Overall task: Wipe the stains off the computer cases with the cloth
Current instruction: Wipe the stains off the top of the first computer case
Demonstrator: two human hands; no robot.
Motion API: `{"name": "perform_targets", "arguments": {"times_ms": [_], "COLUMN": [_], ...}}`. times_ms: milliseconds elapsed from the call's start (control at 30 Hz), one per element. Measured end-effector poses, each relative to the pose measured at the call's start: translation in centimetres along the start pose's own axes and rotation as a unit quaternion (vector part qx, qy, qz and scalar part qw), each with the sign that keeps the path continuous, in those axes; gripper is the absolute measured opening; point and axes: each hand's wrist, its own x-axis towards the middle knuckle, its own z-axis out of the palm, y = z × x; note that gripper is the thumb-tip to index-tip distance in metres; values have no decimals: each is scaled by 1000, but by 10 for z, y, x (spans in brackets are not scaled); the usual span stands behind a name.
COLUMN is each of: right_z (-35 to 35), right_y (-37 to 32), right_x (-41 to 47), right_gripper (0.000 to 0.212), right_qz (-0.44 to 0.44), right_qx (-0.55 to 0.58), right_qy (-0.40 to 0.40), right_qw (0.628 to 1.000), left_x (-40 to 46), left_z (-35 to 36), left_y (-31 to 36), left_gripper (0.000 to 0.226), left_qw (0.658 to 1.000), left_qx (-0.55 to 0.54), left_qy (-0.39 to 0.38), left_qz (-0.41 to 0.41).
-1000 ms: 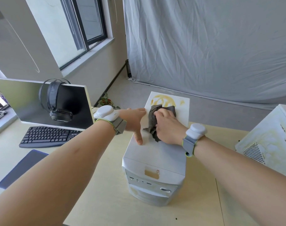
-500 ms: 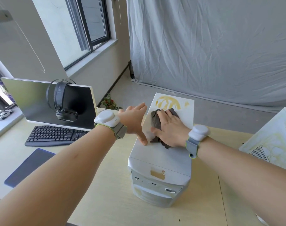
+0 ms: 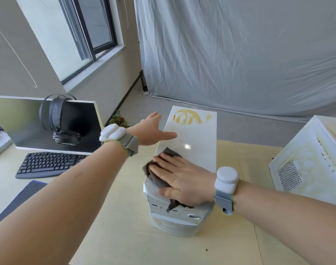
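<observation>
A white computer case stands on the desk in front of me, its top panel facing up. A yellow-brown stain marks the far end of that top. My right hand lies flat on a dark grey cloth at the near end of the top, pressing it down. A corner of the cloth hangs over the front panel. My left hand rests open against the case's left upper edge, thumb on the top. A second white case with yellowish stains stands at the right.
A monitor with black headphones hung on it stands at the left, a black keyboard before it and a dark blue mat nearer me. A grey curtain hangs behind the wooden desk.
My right hand has dragged the cloth from near the stain back to the near end of the case top and flattened on it. My left hand slid further along the left edge.
</observation>
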Motion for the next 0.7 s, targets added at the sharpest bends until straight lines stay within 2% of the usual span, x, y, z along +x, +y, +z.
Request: {"name": "perform_targets", "arguments": {"times_ms": [133,267,367,500,600,700], "right_z": [-1,1,1,4,5,8], "right_y": [23,66,93,99,89,74], "right_x": [-11,-12,-10,10,0,-24], "right_gripper": [71,71,68,63,58,57], "right_qz": [53,159,239,298,268,162], "right_qx": [21,35,52,76,73,84], "right_qy": [-7,35,67,107,132,132], "right_qw": [998,986,967,946,951,974], "left_x": [16,28,31,30,29,33], "left_z": [17,25,25,25,31,36], "left_y": [13,16,16,21,21,15], "left_gripper": [54,41,33,27,46,47], "left_qw": [997,987,986,984,986,991], "left_qx": [70,145,144,161,138,107], "left_qy": [3,7,-11,-8,8,29], "left_qz": [-19,-65,-80,-79,-98,-78]}}
